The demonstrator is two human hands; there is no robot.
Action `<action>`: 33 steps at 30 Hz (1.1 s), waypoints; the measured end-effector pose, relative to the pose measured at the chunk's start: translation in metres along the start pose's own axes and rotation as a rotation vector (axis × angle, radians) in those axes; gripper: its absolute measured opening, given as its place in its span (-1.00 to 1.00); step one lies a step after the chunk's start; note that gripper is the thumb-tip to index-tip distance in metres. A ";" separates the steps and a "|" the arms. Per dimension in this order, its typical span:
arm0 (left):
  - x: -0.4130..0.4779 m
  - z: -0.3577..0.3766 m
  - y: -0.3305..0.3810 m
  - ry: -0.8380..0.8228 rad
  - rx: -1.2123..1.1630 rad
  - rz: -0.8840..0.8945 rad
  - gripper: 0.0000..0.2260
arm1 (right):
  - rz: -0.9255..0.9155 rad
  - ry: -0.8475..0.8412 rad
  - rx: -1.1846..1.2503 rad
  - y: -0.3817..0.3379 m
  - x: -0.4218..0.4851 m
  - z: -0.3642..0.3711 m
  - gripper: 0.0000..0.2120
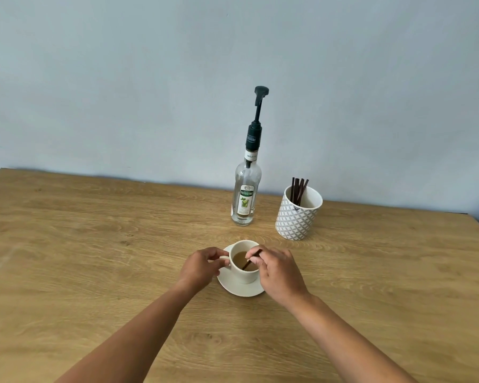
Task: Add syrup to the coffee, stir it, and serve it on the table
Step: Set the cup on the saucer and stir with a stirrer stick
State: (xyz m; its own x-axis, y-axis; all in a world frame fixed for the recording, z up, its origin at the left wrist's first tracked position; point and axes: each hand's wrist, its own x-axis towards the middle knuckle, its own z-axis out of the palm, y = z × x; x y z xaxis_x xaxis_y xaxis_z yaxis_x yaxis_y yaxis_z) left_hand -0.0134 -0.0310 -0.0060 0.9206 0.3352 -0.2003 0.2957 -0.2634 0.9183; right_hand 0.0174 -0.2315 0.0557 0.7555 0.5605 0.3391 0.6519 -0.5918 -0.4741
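Stirring step: right hand (pixel 278 268) pinching stirrer (pixel 250 261) in coffee cup (pixel 242 265), left hand (pixel 202 265) gripping cup handle; next likely lifting stirrer out, serving

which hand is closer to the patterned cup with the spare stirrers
Right. The right hand is at the coffee cup's right side, below the patterned cup; the left hand is farther left, at the handle.

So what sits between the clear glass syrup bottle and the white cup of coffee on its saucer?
Nothing: the head view shows only bare wooden table between the syrup bottle and the cup.
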 end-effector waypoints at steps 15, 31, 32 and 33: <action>-0.001 -0.001 0.002 0.000 0.014 -0.011 -0.88 | -0.007 0.012 -0.009 0.008 0.001 -0.003 -0.82; -0.003 -0.001 0.005 -0.003 0.035 -0.018 -0.90 | 0.012 0.006 -0.045 0.009 0.001 -0.003 -0.79; -0.003 -0.001 0.005 -0.001 0.034 -0.019 -0.90 | 0.007 0.005 -0.022 0.008 0.000 -0.002 -0.79; -0.003 -0.001 0.005 0.000 0.034 -0.020 -0.90 | 0.006 0.002 -0.006 0.007 0.000 0.000 -0.79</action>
State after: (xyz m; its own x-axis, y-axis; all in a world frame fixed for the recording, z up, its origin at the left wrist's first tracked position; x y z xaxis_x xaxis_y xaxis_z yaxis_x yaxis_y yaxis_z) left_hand -0.0147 -0.0323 -0.0004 0.9143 0.3410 -0.2183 0.3225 -0.2871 0.9020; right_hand 0.0222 -0.2359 0.0523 0.7593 0.5560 0.3380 0.6479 -0.5982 -0.4715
